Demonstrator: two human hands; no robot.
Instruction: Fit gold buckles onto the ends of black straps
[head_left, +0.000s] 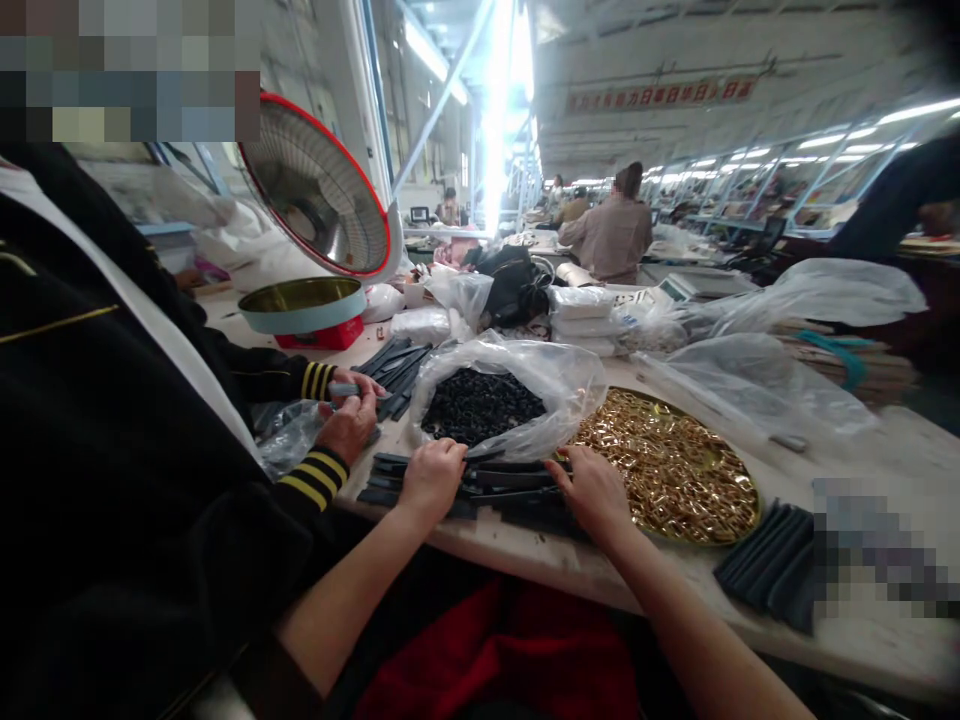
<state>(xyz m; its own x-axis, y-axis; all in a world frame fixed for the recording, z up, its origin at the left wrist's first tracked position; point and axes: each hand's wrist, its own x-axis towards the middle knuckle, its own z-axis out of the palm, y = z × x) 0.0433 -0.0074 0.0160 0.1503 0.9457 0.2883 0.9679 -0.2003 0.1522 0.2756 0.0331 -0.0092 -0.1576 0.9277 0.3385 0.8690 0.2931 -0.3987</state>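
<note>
A clear plastic bag lies open on the table, full of small black pieces. My left hand is closed at the bag's near left edge, its fingertips curled over the plastic. At the near right edge, my right hand pinches the plastic between thumb and fingers. Flat black strips lie in a pile under and between both hands. Right of the bag, a round tray holds many small gold-coloured metal pieces, close to my right hand.
On the left, a co-worker's hands hold a small grey piece beside more dark strips. Behind them stand a round tin and a red-rimmed heater. Another strip stack lies right, with plastic sheeting beyond.
</note>
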